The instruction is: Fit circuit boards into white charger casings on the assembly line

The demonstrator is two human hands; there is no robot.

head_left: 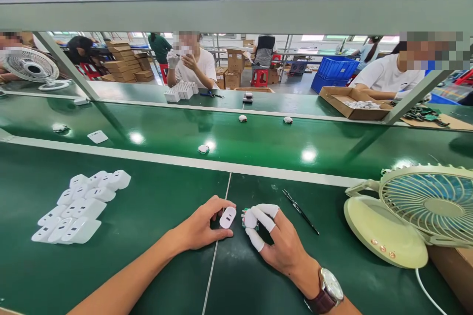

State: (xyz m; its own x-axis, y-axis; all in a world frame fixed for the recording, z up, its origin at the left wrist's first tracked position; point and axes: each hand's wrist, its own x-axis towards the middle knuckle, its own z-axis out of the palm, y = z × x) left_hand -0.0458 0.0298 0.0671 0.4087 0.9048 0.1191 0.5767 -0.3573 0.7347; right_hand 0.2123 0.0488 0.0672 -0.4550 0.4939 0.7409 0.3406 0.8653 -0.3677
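Observation:
My left hand (201,226) pinches a small white charger shell (227,217) between thumb and fingers, just above the green bench (155,266). My right hand (281,243), with white finger cots on thumb and two fingers and a watch on the wrist, grips a small green circuit board part (247,218) right next to the shell. The two parts are almost touching. Black tweezers (300,210) lie on the bench just right of my right hand.
A pile of several white charger shells (79,205) lies at left. A pale desk fan (414,216) stands at right. Beyond runs a green conveyor (236,138) with scattered white parts. People sit at the far side with cardboard boxes (353,103).

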